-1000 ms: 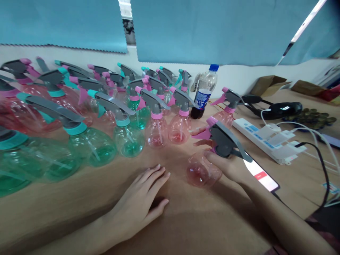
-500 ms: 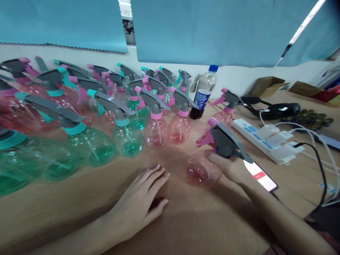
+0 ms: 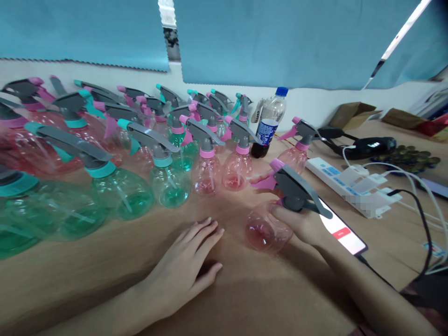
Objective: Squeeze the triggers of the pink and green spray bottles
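Observation:
My right hand is closed round the neck of a pink spray bottle with a grey and pink spray head. The bottle leans, its head toward the upper right. Flat on the table lies my left hand, fingers stretched out, with nothing in it. Beyond the hands stand a pink spray bottle, another pink spray bottle and a green spray bottle with a teal collar. Behind the held bottle, partly covered, is one more pink spray bottle.
Several more pink and green spray bottles crowd the left and back. A soda bottle with a blue cap stands by the wall. To the right are a white power strip with cables, a lit phone and a black headset-like device.
The spray bottle in my right hand has shifted very slightly, its head a little to the left and lower. My left hand lies in the same place.

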Tool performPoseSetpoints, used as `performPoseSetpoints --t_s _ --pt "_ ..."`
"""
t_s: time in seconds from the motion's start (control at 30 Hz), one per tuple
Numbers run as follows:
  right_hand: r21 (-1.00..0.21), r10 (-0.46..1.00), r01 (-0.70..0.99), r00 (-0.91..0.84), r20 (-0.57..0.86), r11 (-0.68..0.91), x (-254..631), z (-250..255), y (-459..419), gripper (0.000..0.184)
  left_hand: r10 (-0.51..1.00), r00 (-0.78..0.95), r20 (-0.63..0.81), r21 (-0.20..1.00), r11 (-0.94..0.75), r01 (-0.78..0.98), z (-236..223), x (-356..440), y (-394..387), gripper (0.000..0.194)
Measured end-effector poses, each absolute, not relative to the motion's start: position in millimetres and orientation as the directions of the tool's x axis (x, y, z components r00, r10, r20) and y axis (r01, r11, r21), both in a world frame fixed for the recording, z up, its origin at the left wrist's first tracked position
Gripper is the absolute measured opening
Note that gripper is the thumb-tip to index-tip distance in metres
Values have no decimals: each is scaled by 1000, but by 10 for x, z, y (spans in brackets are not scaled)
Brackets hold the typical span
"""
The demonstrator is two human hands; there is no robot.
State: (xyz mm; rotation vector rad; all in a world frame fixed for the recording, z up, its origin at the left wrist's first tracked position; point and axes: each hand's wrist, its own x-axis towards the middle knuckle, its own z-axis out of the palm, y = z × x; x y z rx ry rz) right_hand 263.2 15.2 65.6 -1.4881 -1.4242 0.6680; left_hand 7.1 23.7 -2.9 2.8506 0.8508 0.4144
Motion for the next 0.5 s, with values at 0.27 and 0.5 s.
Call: performPoseSetpoints --t_s 0.27,0.5 --pt "-892 967 436 153 204 119 2634 603 176 8 554 802 223 218 -830 513 -42 68 239 51" --pt "-906 967 400 142 212 140 2658 542 179 15 560 800 215 221 -826 519 -43 65 234 50"
